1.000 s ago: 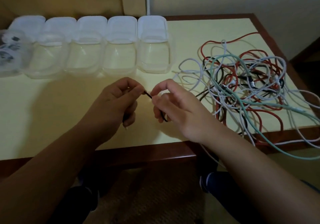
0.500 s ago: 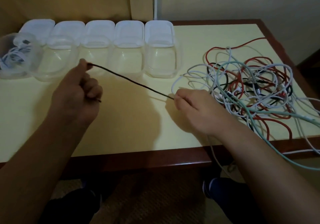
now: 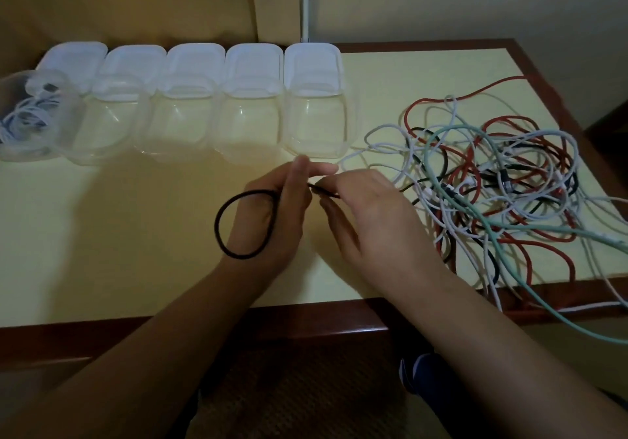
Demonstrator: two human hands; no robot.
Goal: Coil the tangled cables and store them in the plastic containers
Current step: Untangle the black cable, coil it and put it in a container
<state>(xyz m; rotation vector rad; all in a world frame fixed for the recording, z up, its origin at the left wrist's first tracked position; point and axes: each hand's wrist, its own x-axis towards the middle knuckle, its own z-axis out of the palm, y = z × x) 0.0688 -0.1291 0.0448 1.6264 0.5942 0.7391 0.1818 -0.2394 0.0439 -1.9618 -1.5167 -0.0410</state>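
Fingers of my left hand [image 3: 278, 214] pinch the black cable [image 3: 221, 221], one loop hanging left; my right hand [image 3: 367, 214] pinches its run just beside, feeding leftward from the tangled pile [image 3: 492, 180] on my right.

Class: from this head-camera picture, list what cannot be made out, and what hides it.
- Black cable: its run past the right hand is lost in the tangle.
- Leftmost container: cut by the left edge.
- Left hand fingertips: blurred.
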